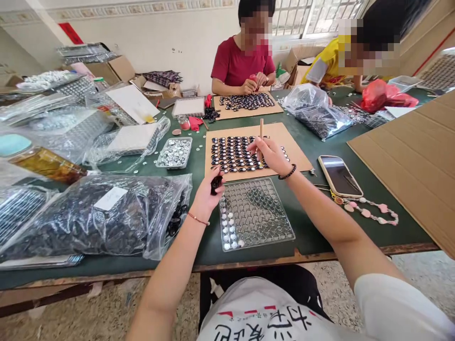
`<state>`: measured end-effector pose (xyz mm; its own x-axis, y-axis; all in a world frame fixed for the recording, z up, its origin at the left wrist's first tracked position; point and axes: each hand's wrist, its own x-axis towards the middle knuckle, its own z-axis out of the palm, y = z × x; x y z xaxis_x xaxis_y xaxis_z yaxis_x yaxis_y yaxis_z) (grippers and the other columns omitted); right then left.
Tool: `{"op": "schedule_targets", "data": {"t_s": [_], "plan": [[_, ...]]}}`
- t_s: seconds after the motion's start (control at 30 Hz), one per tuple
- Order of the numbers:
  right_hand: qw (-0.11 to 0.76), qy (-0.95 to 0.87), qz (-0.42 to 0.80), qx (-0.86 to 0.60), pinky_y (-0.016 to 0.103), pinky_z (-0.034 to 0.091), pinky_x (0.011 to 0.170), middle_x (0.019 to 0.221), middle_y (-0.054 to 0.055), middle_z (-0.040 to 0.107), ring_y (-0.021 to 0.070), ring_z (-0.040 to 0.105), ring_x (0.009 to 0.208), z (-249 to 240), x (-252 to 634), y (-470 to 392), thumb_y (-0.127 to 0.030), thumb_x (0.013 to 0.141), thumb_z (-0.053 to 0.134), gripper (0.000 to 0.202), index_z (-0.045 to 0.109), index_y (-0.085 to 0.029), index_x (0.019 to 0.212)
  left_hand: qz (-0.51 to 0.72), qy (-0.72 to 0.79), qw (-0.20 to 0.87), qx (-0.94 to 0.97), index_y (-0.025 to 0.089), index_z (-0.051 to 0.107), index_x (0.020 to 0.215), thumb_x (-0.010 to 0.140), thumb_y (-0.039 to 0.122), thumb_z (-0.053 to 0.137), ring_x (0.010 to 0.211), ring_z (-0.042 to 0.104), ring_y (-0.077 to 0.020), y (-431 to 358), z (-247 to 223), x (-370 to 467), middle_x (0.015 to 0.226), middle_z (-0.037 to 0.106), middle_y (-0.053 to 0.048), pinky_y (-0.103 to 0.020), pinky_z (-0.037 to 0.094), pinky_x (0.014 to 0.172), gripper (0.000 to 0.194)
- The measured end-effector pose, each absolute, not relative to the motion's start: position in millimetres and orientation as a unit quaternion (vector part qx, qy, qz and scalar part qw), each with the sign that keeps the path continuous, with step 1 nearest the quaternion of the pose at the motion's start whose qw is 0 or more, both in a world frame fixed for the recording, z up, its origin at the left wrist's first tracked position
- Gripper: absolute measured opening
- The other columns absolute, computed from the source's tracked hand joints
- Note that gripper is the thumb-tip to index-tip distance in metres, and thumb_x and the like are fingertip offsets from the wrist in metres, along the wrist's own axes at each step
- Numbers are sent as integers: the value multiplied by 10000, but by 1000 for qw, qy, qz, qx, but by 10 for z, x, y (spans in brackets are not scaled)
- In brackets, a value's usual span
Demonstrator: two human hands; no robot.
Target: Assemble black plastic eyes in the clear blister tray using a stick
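My right hand [273,155] is closed around a thin wooden stick [261,130], held upright with its lower end over rows of small black pieces with white faces [232,154]. Those rows lie on a cardboard sheet [296,149]. At the sheet's near left corner, my left hand [206,194] holds a few shiny black pieces [216,184] in its curled fingers. Between my forearms lies a clear plastic tray [261,215] with round wells. White round discs [229,232] sit in its left columns.
To the left are a clear tub of silvery discs [175,152] and a large plastic bag of black pieces [103,215]. A phone [340,175] with a beaded strap [366,213] lies right. Opposite, a person in red [227,64] works at another cardboard sheet [227,113].
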<state>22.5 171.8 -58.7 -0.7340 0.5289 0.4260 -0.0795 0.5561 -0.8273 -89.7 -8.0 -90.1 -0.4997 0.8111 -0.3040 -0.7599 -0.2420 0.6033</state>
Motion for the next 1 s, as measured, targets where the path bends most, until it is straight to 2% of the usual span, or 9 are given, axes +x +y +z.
{"op": "schedule_targets", "data": {"t_s": [0.13, 0.33, 0.53, 0.67, 0.87, 1.0], "plan": [[302, -850, 420, -95, 205, 312, 489, 524, -11, 464, 80, 416, 479, -697, 152, 1315, -498, 886, 288, 519, 607, -137, 693, 804, 347, 484, 5, 154, 550, 793, 724, 154, 596, 525, 553, -66, -120, -873, -980, 507, 442, 49, -98, 217, 295, 83], [185, -919, 345, -55, 206, 353, 557, 640, 23, 607, 109, 525, 583, -1013, -76, 1118, -337, 862, 434, 316, 626, -138, 707, 827, 278, 489, 13, 171, 550, 843, 804, 223, 526, 379, 406, -11, -157, -852, -1031, 523, 427, 63, -97, 249, 313, 69], [130, -946, 297, -9, 205, 361, 583, 735, 13, 640, 115, 549, 631, -1090, -141, 1037, -251, 831, 468, 207, 648, -169, 768, 772, 319, 548, -47, 144, 521, 781, 847, 211, 443, 431, 447, -33, -147, -927, -1053, 549, 450, 34, -109, 332, 365, 122], [173, -935, 305, -53, 209, 373, 601, 813, 19, 650, 116, 555, 656, -999, 16, 1134, -273, 832, 470, 218, 645, -166, 757, 762, 310, 567, -40, 127, 510, 753, 860, 201, 389, 417, 421, -33, -159, -905, -1050, 560, 452, 15, -101, 289, 331, 177], [230, -904, 314, -179, 218, 330, 487, 602, 20, 610, 107, 497, 494, -943, 484, 1327, -362, 845, 439, 337, 603, -145, 647, 762, 332, 555, 36, 132, 499, 775, 850, 195, 410, 368, 367, -18, -132, -853, -943, 561, 440, 32, -107, 233, 303, 132], [274, -864, 362, -216, 213, 346, 490, 593, 20, 606, 108, 509, 502, -1024, 761, 1330, -384, 842, 439, 326, 586, -143, 679, 711, 359, 602, 64, 134, 499, 792, 855, 212, 426, 305, 282, -2, -60, -934, -747, 529, 401, 63, -121, 207, 294, 124]]}}
